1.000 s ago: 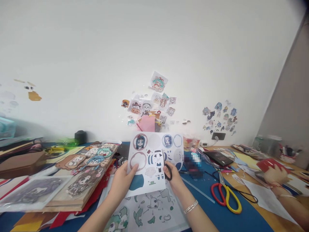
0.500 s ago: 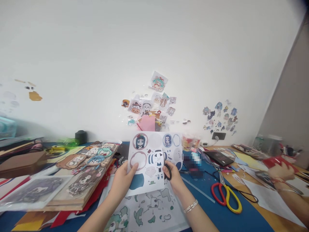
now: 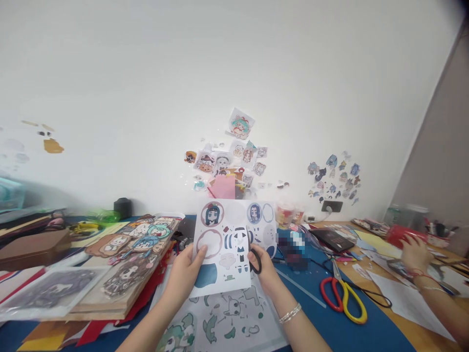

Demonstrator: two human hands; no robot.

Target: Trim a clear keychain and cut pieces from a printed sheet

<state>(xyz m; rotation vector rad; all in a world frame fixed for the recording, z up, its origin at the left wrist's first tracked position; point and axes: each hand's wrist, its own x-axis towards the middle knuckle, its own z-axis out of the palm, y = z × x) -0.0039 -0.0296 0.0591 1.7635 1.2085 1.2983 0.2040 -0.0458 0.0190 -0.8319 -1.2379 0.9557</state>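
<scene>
No legible text, label, brand, number or sign anywhere in view. White printed character sheet [image 3: 234, 244] held up: cartoon figures only, no lettering. Paper cut-out stickers on white wall [image 3: 229, 161]: drawings only. Patch on small object on blue tabletop [image 3: 291, 242] blurred, unreadable.

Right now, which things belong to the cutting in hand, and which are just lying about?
In use:
printed sheet, held up by the left hand
black scissors, in the right hand, cutting into the sheet

Lying about:
red-and-yellow scissors
sticker stack
green-print sheet
wall stickers
co-worker's hand
</scene>
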